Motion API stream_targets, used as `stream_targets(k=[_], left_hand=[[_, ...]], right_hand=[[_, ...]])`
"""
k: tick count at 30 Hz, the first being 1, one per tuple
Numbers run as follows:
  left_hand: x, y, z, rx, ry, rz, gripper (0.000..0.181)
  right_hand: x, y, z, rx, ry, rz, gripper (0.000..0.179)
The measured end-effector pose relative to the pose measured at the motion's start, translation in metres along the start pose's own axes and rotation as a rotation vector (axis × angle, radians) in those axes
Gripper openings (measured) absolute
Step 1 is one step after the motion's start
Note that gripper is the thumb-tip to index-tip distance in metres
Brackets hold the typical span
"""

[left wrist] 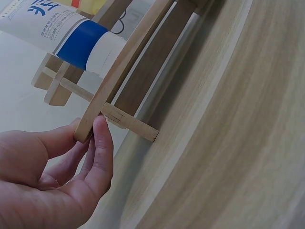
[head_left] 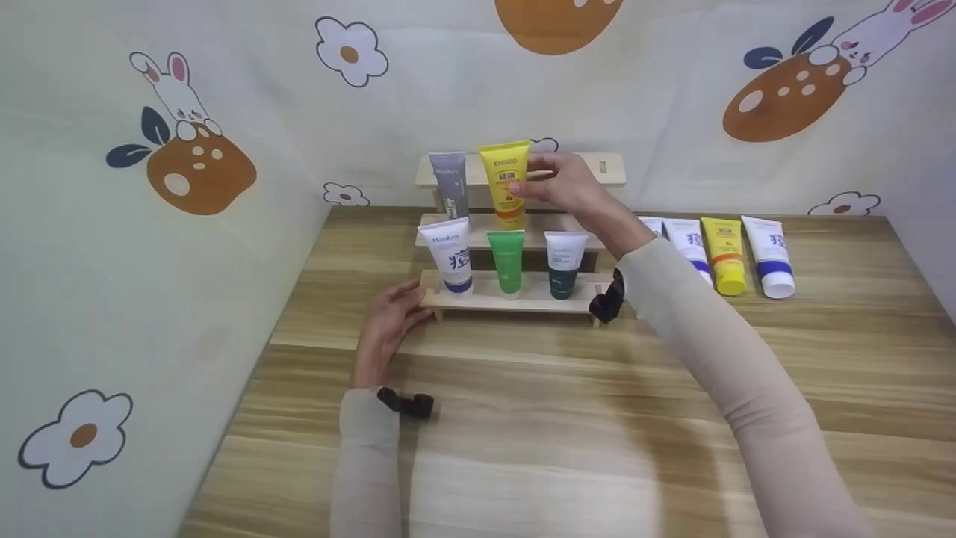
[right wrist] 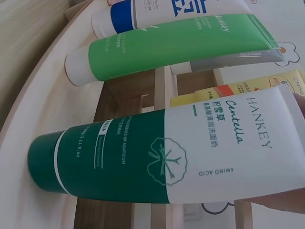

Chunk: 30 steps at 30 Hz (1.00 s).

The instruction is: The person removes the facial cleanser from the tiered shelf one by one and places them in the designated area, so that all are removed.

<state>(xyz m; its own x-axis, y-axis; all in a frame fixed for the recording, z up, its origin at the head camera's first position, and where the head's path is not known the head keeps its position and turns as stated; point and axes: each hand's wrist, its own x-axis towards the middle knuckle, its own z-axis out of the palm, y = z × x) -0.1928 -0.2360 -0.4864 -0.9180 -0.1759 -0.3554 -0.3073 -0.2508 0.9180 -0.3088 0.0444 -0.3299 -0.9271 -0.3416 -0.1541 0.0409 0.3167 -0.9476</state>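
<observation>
My right hand (head_left: 573,188) grips a yellow squeeze tube (head_left: 502,168) by its right side, thumb across its front. The tube stands cap down at the middle tier of a three-tier wooden display rack (head_left: 523,302), right of a grey tube (head_left: 449,183). My left hand (head_left: 388,317) pinches the left end of the rack's lowest shelf (left wrist: 107,88) between thumb and fingers. On that shelf stand a white-and-blue tube (head_left: 450,254), a green tube (head_left: 508,261) and a white-and-dark-green tube (right wrist: 143,157). The right hand is mostly hidden behind this last tube in the right wrist view.
Several more tubes lie on the wood-grain table (head_left: 523,418) right of the rack, among them a yellow tube (head_left: 723,254) and a white-and-blue tube (head_left: 769,258). The right forearm partly covers them. A patterned cloth (head_left: 448,90) hangs close behind the rack.
</observation>
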Motion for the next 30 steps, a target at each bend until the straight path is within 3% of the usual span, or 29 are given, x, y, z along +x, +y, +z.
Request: stream_targets(k=[8,17,30], left_hand=[[0.000,0.000,0.001,0.006,-0.001,-0.006,0.045],[0.000,0.002,0.000,-0.003,-0.003,-0.005,0.045],[0.002,0.000,0.000,0.002,-0.013,0.004,0.046]], right_hand=[[-0.001,0.001,-0.001,-0.016,0.029,-0.002,0.048],[-0.007,0.007,-0.019,-0.029,0.059,-0.010,0.046],[-0.022,0.036,-0.055,0.107,0.142,-0.058,0.043]])
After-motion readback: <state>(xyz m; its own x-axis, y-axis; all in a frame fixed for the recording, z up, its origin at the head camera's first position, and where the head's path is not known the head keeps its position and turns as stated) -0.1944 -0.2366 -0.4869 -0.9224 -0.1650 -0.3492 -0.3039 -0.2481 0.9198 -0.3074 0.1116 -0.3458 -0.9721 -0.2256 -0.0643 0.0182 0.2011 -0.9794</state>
